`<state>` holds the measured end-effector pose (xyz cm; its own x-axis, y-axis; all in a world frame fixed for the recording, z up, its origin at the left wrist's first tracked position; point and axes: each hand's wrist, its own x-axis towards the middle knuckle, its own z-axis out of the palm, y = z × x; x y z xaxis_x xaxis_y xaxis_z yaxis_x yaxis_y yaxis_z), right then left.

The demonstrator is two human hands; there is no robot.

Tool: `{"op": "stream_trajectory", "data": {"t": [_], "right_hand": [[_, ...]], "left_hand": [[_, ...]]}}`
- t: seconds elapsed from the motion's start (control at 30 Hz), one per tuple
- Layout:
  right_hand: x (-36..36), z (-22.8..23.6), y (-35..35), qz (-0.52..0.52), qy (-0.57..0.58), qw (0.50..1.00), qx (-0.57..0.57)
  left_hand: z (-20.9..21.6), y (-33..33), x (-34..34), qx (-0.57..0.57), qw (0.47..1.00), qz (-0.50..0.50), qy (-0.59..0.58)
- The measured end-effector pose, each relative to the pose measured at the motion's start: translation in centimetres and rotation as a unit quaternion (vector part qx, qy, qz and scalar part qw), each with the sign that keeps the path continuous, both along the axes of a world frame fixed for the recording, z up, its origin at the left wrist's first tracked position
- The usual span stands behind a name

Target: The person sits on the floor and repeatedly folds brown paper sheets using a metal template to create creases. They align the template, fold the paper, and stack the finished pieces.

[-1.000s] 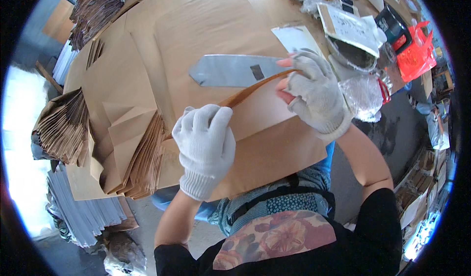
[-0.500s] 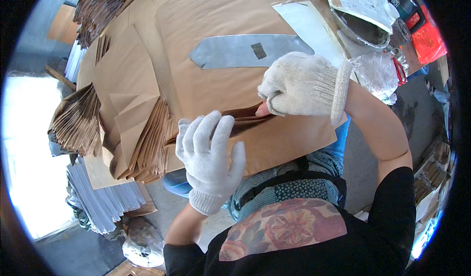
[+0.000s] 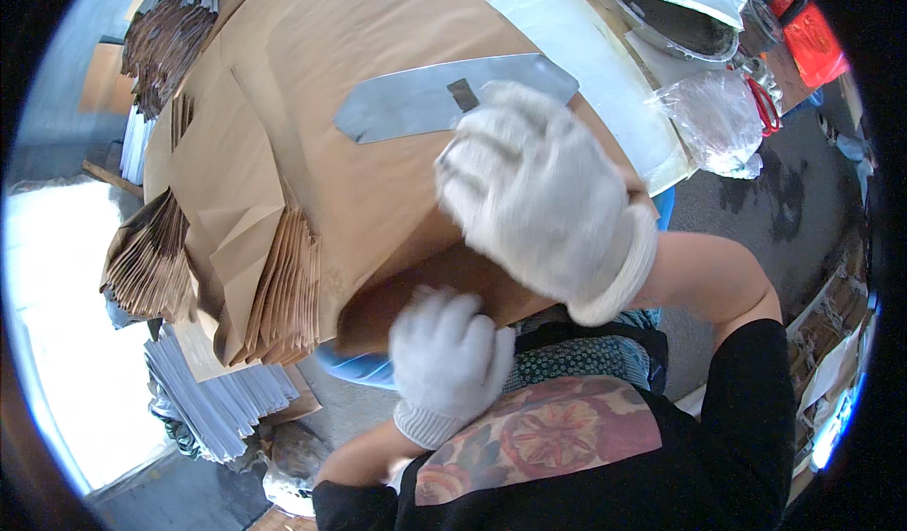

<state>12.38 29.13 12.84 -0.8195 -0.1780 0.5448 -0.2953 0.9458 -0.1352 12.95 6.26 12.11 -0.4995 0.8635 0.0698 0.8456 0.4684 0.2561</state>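
Note:
Both hands wear white knitted gloves. My right hand [image 3: 543,196] is over the large brown paper sheet [image 3: 378,200], beside the grey metal plate [image 3: 406,104] with its dark square patch. Its fingertips are smeared by motion, and its thumb is hidden. My left hand [image 3: 449,351] is lower, at the sheet's near edge, with its thumb apart from slightly bent, blurred fingers; I see nothing held in it. Between the hands, the sheet's near part bulges up and shows a darker shaded face.
Pleated brown paper stacks [image 3: 283,290] lie on the left, with white sheets [image 3: 213,394] below them. A pale sheet [image 3: 595,77], a round basin [image 3: 675,30], a clear plastic bag [image 3: 713,120] and red-handled scissors [image 3: 763,106] are on the right.
My right hand has moved left and nearer to me, and the folded brown strip it pinched no longer shows. My left hand has dropped nearer to me. The sheet's near part has risen.

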Motion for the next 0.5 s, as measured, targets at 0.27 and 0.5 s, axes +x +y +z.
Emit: {"op": "stream_trajectory", "data": {"t": [0.27,0.5], "right_hand": [[0.7,-5.4,8.9,-0.077,-0.134,0.952,-0.263],[6.5,-11.6,11.4,-0.227,-0.212,0.934,-0.175]], "left_hand": [[-2.9,6.1,-6.3,-0.188,0.977,-0.02,-0.1],[-9.3,13.1,-9.0,-0.227,0.961,-0.154,0.021]]}}
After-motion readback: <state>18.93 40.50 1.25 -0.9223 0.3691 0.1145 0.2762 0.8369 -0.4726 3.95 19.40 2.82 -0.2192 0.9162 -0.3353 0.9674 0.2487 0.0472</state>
